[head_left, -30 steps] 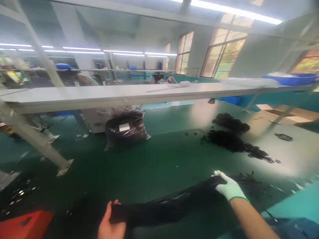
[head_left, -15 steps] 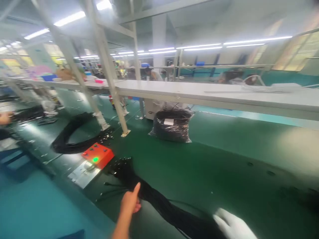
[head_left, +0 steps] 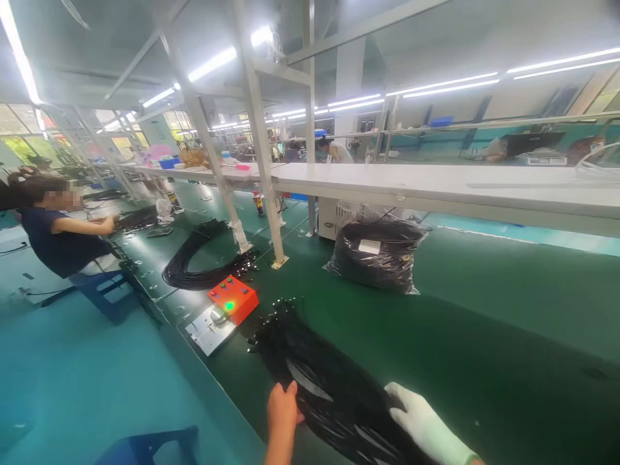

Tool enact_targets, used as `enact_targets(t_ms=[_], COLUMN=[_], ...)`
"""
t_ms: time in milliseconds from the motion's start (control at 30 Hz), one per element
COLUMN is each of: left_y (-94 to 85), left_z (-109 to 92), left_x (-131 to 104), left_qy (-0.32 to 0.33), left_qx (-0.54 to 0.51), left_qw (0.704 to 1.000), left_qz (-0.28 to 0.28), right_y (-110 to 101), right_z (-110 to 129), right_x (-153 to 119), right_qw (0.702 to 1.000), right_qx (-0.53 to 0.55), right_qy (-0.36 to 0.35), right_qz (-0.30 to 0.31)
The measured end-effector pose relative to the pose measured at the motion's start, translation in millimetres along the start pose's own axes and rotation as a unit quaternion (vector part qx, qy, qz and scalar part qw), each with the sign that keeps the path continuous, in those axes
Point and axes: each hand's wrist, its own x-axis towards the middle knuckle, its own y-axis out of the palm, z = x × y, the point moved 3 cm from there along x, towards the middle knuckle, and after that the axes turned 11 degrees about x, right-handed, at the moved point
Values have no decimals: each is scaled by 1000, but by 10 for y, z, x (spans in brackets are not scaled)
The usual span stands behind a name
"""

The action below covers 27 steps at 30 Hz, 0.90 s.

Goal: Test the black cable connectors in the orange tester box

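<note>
A long bundle of black cables (head_left: 334,368) lies across the green table, its connector ends toward the orange box. My bare left hand (head_left: 285,410) grips strands at the near edge of the bundle, thumb on top and fingers curled beneath. On the far side, my right hand (head_left: 414,413), in a white glove, is closed around the cables with its fingertips on them. Between the hands the strands are spread, with gaps showing. An orange control box (head_left: 234,298) with a lit green light sits beyond the connectors, next to a metal plate (head_left: 206,330).
A curved black cable bundle (head_left: 186,268) lies past the box. Metal posts (head_left: 265,155) rise from the table. A plastic bag of black cables (head_left: 375,255) sits under the white shelf (head_left: 436,177). A person (head_left: 62,223) works at the far left; a blue stool (head_left: 150,449) stands below.
My left hand has gone from pointing over the bundle to gripping its near edge. My right hand has closed on the cables. The bundle is wider and looser, and the view has turned left.
</note>
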Motion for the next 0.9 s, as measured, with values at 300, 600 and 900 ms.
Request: enact_targets(t_ms=[300,600,900], left_y=[-546,734,1206], left_z=[-384,-1389,-1797], left_x=[-306,-1583,-1354], left_qy=[150,660,635], left_qx=[324,319,400], left_qw=[931,669,661], left_qz=[78,120,11], right_y=[-517,-691,-1080], right_z=[-410,-939,-1190], right_x=[-430,-1424,-1184], right_qw=[989,955,948], right_qx=[-6,-143,-156], right_qy=[48,171,178], right_qz=[-136,-194,-213])
